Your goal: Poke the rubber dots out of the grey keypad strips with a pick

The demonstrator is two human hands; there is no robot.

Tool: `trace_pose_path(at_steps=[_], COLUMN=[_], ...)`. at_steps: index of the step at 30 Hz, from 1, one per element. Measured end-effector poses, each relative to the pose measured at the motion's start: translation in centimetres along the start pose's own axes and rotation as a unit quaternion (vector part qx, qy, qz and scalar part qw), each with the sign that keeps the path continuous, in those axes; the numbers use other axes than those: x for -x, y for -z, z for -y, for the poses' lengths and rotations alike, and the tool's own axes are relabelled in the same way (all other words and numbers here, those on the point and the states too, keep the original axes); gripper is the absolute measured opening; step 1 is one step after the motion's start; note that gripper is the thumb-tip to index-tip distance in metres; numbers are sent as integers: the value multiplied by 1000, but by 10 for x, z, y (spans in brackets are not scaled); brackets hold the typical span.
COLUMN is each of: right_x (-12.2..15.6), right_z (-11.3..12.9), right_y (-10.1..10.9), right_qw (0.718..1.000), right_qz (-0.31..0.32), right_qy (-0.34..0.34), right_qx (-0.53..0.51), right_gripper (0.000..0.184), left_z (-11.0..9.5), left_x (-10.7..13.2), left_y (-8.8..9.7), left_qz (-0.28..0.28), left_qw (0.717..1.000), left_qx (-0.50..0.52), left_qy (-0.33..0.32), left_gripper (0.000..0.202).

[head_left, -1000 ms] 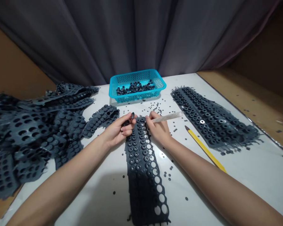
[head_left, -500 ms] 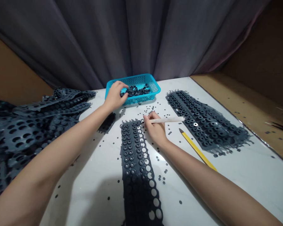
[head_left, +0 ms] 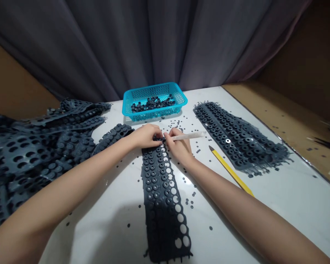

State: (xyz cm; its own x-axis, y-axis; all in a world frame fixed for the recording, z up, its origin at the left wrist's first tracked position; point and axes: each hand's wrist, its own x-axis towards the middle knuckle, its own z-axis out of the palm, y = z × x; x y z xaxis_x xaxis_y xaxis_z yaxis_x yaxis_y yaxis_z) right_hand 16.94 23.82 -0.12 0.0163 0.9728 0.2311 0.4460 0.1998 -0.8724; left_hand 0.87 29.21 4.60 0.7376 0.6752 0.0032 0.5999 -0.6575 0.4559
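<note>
A dark rubber sheet (head_left: 161, 190) of ring-shaped pieces lies lengthwise before me, with open holes down its right side. At its far end, my left hand (head_left: 147, 135) is closed with fingertips on the sheet's edge; the exact piece pinched there is hidden. My right hand (head_left: 180, 146) meets it from the right, fingers wrapped round a thin white-handled tool (head_left: 189, 135). The tool's handle points right and its tip is at the sheet's far corner, too small to make out. Just behind stands a blue plastic basket (head_left: 155, 116) with several small black rubber rings (head_left: 154, 104) in it.
A heap of dark rubber sheets (head_left: 30, 157) covers the left side. Another ringed sheet (head_left: 239, 135) lies to the right, beside a yellow tool (head_left: 232, 171) with a dark tip. Small black discs are scattered over the white table (head_left: 104, 220). Grey curtain (head_left: 165, 44) hangs behind.
My left hand has come back from the basket to the sheet's far end, beside my right hand. The right hand still holds the white-handled tool near the same corner.
</note>
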Motion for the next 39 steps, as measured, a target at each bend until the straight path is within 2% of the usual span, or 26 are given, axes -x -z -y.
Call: trace_pose_path(at_steps=[8,15,20,24,27,30,35,37,39], right_x=[-1,-3,-2,-2,-2,-1,4,5,5], right_z=[6,11,11,11,11,10,7,7,7], right_y=[-1,-4,-6,-6,-6,-6,-3,-2,-1], right_qw=[983,967,963,962,963,965,985,990,993], right_qz=[41,62,57,52,47,41,21,2,-13], right_qy=[60,60,55,62,67,76,73,67,66], right_qx=[166,241,257,261,257,247,156,121,97], right_gripper=[22,16,17,18,18,19,25,26,26], left_z=[1,3,0,4,9,9,-15,-29,-41], left_x=[-2,7,15,21,25,29,41,45,48], left_y=[-8,-15,-20,-24,-24,-22,-16,-13,-11], left_qz=[-17,-64,-118,-169,-220,-254,-258,-245,-219], left_qw=[999,993,977,947,905,845,747,695,620], left_qx=[12,84,165,254,340,441,583,649,729], left_qy=[26,45,72,102,133,163,187,188,190], left_gripper=[4,7,8,6,12,23,29,24,18])
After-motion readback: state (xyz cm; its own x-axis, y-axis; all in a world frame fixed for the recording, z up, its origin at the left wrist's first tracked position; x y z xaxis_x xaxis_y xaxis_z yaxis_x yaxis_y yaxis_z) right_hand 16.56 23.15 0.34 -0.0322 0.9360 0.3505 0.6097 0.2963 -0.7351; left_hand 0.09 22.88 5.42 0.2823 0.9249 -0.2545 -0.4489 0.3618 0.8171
